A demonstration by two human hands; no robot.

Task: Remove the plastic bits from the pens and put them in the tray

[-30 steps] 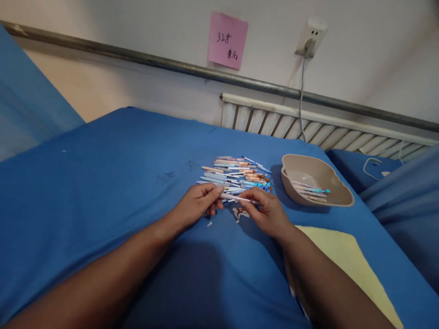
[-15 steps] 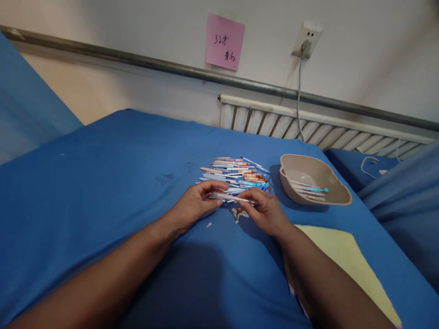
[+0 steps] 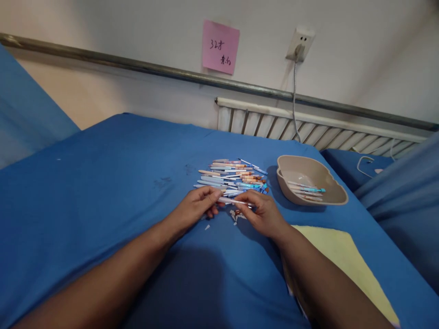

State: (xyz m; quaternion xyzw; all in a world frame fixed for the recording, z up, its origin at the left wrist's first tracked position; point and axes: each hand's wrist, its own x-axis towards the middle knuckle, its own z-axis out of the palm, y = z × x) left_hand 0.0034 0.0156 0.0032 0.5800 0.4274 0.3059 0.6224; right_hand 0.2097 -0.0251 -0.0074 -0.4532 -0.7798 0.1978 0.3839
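A pale pinkish-white pen [image 3: 227, 200] spans the gap between my two hands, held nearly level just in front of the pile. My left hand [image 3: 199, 202] is closed around its left end, the thumb lying on top. My right hand [image 3: 260, 211] pinches the thinner right end, and its fingertips hide part of it. Behind them lies a heap of pens [image 3: 228, 176] in pale blue, peach, white and brown, with thin white sticks among them. Small white and brown pieces [image 3: 236, 215] lie on the blue cloth below the pen.
A beige bin [image 3: 310, 167] with several pens in it stands to the right. Nearer me lies a yellow cloth or sheet [image 3: 338, 256]. Blue cloth [image 3: 103, 183] covers the table. At the back are a radiator [image 3: 255, 121], a metal pipe [image 3: 137, 64] and a plugged cable [image 3: 295, 100].
My left hand has rolled over, its thumb now on top of the pen and its fingers curled below. My right hand keeps its pinch. The whole view has shifted slightly.
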